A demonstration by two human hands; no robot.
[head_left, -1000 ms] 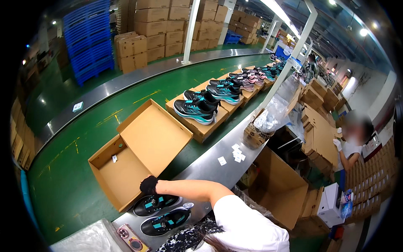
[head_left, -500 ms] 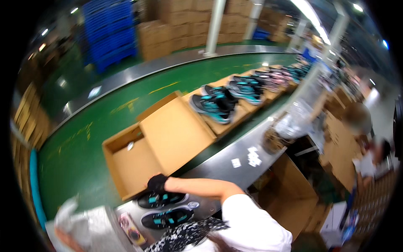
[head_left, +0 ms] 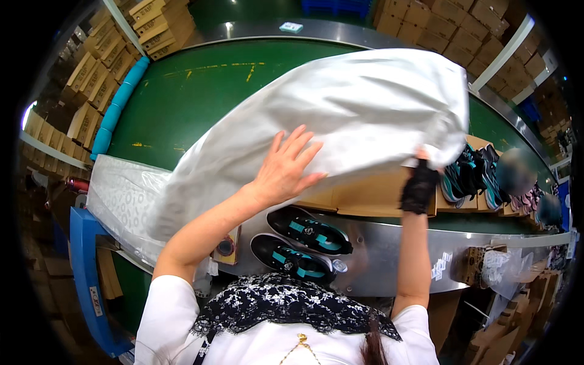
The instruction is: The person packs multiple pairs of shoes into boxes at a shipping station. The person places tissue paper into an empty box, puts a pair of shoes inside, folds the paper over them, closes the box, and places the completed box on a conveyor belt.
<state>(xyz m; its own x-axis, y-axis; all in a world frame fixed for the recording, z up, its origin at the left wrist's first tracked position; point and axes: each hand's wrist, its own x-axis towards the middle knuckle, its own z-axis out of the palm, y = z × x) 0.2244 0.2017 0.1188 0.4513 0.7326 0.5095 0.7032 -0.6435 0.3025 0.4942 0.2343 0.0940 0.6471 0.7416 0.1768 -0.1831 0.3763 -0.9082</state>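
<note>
A large white sheet of wrapping paper billows in the air over the belt and partly hides an open cardboard shoe box. My right hand, in a black fingerless glove, grips the paper near its right end. Bare, with fingers spread, my left hand lies against or just over the paper's near side; it pinches nothing. Below the box, a black and teal sneaker and its mate, another sneaker, rest side by side on the metal table.
A stack of patterned white sheets lies at left, beside a blue frame. The green conveyor belt runs behind. More sneakers stand on boxes at right. Crumpled clear plastic fills a container near the table's right edge.
The paper has come off the stack at left and now spreads across above the box. My right hand has moved right, away from the sneakers. The view has turned.
</note>
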